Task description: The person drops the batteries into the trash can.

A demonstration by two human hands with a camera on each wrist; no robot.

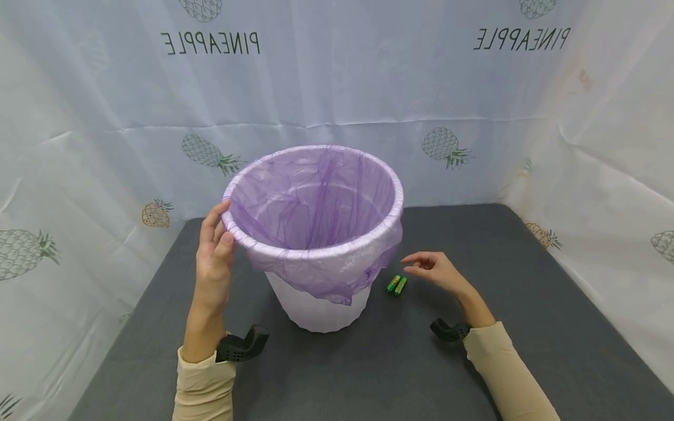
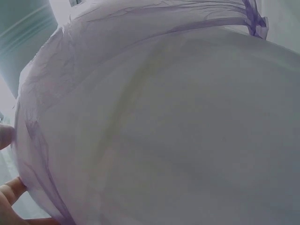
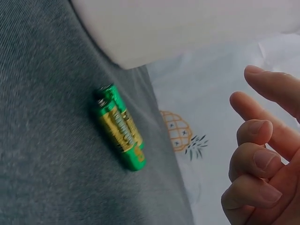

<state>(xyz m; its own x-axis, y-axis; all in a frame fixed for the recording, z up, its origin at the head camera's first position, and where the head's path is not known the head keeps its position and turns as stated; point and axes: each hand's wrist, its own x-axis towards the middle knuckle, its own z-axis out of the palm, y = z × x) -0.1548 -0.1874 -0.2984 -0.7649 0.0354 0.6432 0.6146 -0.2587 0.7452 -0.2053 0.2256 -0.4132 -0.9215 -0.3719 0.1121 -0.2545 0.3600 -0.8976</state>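
A white bin [image 1: 316,304] stands on the dark table, its mouth lined with a thin purple bag [image 1: 326,272] folded down over the rim. My left hand [image 1: 213,266] touches the bin's left side at the rim, fingertips and thumb against the bag. The left wrist view shows those fingertips [image 2: 13,188] on the outside of the bag. Two green and yellow batteries [image 3: 123,133] lie side by side to the right of the bin. Just above and right of them in the head view hovers my right hand [image 1: 434,272], holding nothing, forefinger extended and other fingers curled loosely.
The dark tabletop [image 1: 463,368] reaches back to a pale curtain [image 1: 347,76] printed with pineapples. More curtain hangs along both sides. Each wrist wears a black camera mount, the left one [image 1: 244,345] near the front of the bin.
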